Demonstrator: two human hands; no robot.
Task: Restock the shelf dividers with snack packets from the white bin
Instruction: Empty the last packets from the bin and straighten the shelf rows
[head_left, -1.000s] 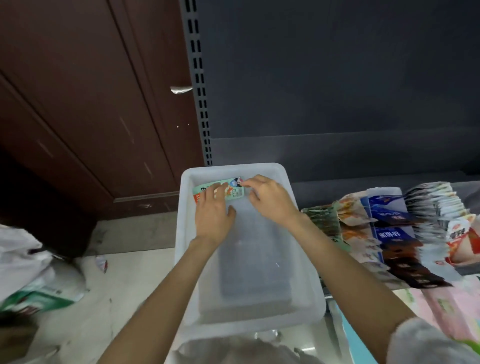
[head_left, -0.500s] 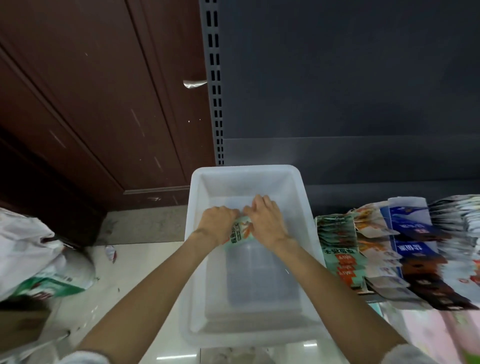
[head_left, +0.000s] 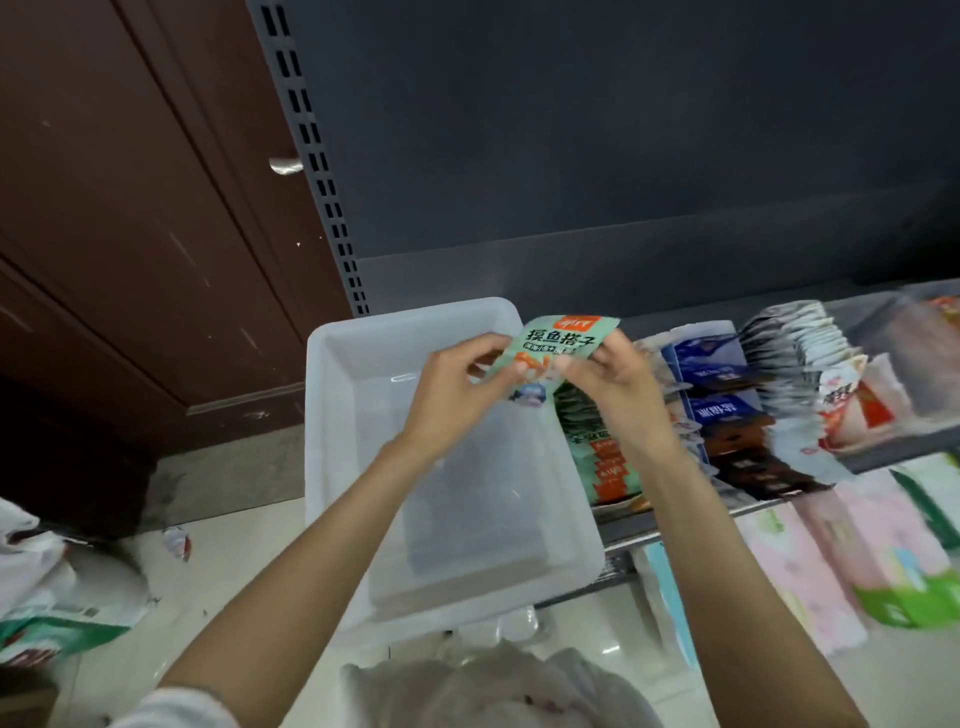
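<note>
Up over the far right corner of the white bin (head_left: 332, 467), both hands hold 1 green snack packet (head_left: 558, 345) between them, its printed face turned toward the camera. The left hand (head_left: 457, 387) comes in from the lower left, forearm stretched diagonally across the bin, wrist bent slightly back; its thumb and curled fingers pinch the packet's lower left edge. The right hand (head_left: 618, 379) rises from the lower right, forearm steep, its fingers curled round the packet's right side and thumb pressed near the lower middle. So each grip is clenched on the packet, which hangs in the air, tilted a little, touching neither bin nor shelf.

The bin's floor shows bare translucent plastic. Just beside its right wall, on the shelf (head_left: 883, 452), stand rows of packets: a green row (head_left: 597, 452) nearest the bin, then blue and dark ones (head_left: 727, 410), then a white fanned row (head_left: 800, 353).
</note>
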